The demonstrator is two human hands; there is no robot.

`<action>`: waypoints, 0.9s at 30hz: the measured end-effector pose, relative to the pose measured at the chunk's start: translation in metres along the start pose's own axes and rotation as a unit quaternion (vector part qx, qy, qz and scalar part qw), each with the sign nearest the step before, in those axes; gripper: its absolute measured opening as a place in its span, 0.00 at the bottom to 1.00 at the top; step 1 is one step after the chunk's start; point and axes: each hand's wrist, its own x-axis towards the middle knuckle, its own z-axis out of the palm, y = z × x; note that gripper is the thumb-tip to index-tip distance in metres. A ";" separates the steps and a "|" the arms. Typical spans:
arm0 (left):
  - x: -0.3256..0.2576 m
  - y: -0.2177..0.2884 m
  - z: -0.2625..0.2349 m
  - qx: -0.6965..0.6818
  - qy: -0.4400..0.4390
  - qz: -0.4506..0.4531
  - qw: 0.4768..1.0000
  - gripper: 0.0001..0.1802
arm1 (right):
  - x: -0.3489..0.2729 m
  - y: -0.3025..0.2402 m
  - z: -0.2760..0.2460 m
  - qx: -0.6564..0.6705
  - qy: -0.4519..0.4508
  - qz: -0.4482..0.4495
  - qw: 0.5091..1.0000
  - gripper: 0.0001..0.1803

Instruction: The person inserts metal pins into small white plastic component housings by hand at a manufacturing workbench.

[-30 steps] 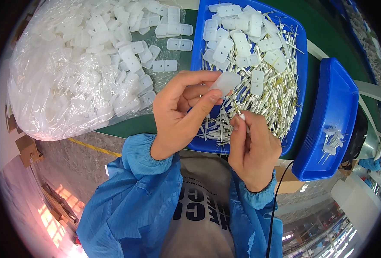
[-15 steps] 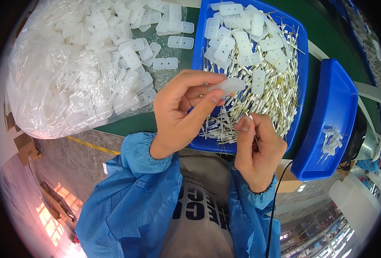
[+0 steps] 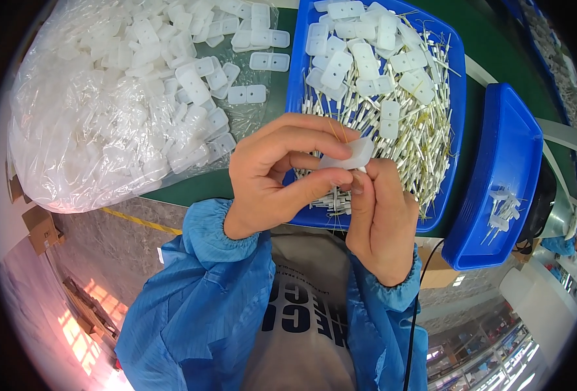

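Green tabletop [image 3: 197, 189] is showing its bare near edge left of the left hand [image 3: 262, 173]. Beyond both hands, a blue bin [image 3: 458, 85] is holding plastic covers [image 3: 366, 60] and wired rods [image 3: 422, 163]; rightward, a blue tray [image 3: 497, 150] is carrying small parts [image 3: 504, 207]. Between the hands, the left is pinching a white cover [image 3: 360, 151], the right hand [image 3: 386, 215] a white tip [image 3: 362, 169] beside it.

My loose, wrinkled blue sleeves [image 3: 197, 313], finely striped, gathered into puckered cuffs [image 3: 213, 228] at both wrists. Between them showed my grey-brown shirt [image 3: 285, 368], printed with bold dark lettering [image 3: 295, 319] across its front.
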 end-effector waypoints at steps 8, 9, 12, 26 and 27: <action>-0.001 0.008 -0.004 0.085 -0.039 0.029 0.995 0.10 | -0.002 -0.006 -0.011 0.205 -0.085 0.086 0.971 0.05; -0.001 0.008 -0.006 0.085 -0.040 0.028 0.995 0.10 | -0.004 -0.007 -0.013 0.191 -0.090 0.066 0.975 0.04; -0.001 0.008 -0.008 0.118 -0.041 0.079 0.989 0.11 | -0.009 -0.007 -0.006 0.092 -0.041 0.012 0.995 0.04; -0.009 0.003 -0.003 -0.005 -0.056 -0.034 0.998 0.15 | -0.016 -0.030 -0.012 -0.091 -0.013 0.097 0.991 0.05; -0.009 0.002 -0.002 -0.006 -0.057 -0.034 0.998 0.15 | -0.015 -0.025 -0.021 -0.044 -0.063 0.076 0.994 0.08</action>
